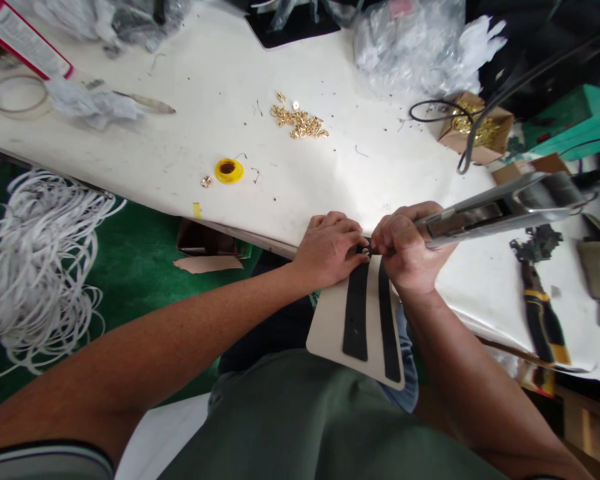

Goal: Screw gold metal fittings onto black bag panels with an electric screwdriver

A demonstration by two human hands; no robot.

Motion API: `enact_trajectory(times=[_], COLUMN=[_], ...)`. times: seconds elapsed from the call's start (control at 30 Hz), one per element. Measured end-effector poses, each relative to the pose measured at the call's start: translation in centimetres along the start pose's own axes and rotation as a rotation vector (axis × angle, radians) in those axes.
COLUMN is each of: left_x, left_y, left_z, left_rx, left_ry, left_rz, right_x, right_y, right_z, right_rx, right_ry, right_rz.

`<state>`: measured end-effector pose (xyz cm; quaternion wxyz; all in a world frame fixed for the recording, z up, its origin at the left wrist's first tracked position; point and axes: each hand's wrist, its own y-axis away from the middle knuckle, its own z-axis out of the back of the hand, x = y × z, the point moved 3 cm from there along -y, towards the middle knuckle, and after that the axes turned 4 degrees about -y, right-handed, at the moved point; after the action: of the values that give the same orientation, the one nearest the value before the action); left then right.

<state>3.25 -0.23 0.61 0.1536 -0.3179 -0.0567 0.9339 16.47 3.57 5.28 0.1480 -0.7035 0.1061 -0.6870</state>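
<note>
A beige panel [325,327] with rounded corners and two black strips [356,320] hangs below the table's front edge, over my lap. My left hand [329,248] grips its upper end, fingers curled over and thumb in front. Beside that thumb shows a small round metal piece [365,251] on black material. My right hand [413,247] is closed around a long silver metal tool [500,207] that slants up to the right; its kind is unclear. The right fingertips are close to the panel's top end, and what lies between them is hidden.
Small gold metal fittings [300,123] lie in a pile on the white table [180,147]. A yellow ring-shaped roll [229,171] is nearer. At right are a cardboard box [480,127] of gold pieces and black-yellow pliers [543,320]. White cord [50,267] heaps at left.
</note>
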Motion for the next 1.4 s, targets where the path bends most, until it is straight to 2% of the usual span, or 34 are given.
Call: enact_trajectory(times=[0.23, 0.43, 0.53, 0.63, 0.8, 0.93, 1.07, 1.17, 1.23, 1.3, 1.4], left_x=[-0.3, -0.5, -0.5, -0.9, -1.7, -1.2, -1.1, -2.1, -3.0, -3.3, -2.5], left_y=[0.0, 0.3, 0.3, 0.1, -1.0, -1.5, -0.6, 1.0, 2.3, 3.8, 6.3], left_z=[0.2, 0.7, 0.8, 1.2, 2.0, 2.0, 1.8, 2.1, 2.5, 3.0, 3.3], left_rx=[-0.003, 0.001, 0.020, 0.048, 0.093, 0.116, 0.111, 0.073, 0.046, -0.016, -0.178], left_ry=[-0.018, -0.081, -0.062, -0.081, -0.114, -0.037, 0.134, 0.262, 0.353, 0.531, 0.806], left_rz=[0.011, 0.029, 0.057, 0.079, 0.120, 0.266, 0.400, 0.419, 0.424, 0.458, 0.570], right_x=[0.0, 1.3, 2.4, 2.9, 0.2, -2.7, -3.8, -2.7, -1.2, 0.0, -0.1], right_y=[0.2, -0.1, -0.6, -1.3, -1.8, -1.3, -0.2, 1.9, 4.2, 7.3, 12.2], right_z=[0.1, -0.3, 0.3, 2.3, 7.2, 10.7, 12.7, 13.2, 13.3, 13.0, 11.7], right_rx=[-0.034, 0.094, 0.065, 0.051, 0.237, 0.323, 0.258, 0.135, 0.046, -0.038, -0.110], right_ry=[-0.006, 0.058, 0.118, 0.415, 1.102, 1.291, 1.248, 1.053, 0.859, 0.708, 0.430], right_rz=[-0.022, -0.112, -0.077, -0.043, -0.157, -0.233, -0.118, 0.047, 0.114, 0.066, -0.237])
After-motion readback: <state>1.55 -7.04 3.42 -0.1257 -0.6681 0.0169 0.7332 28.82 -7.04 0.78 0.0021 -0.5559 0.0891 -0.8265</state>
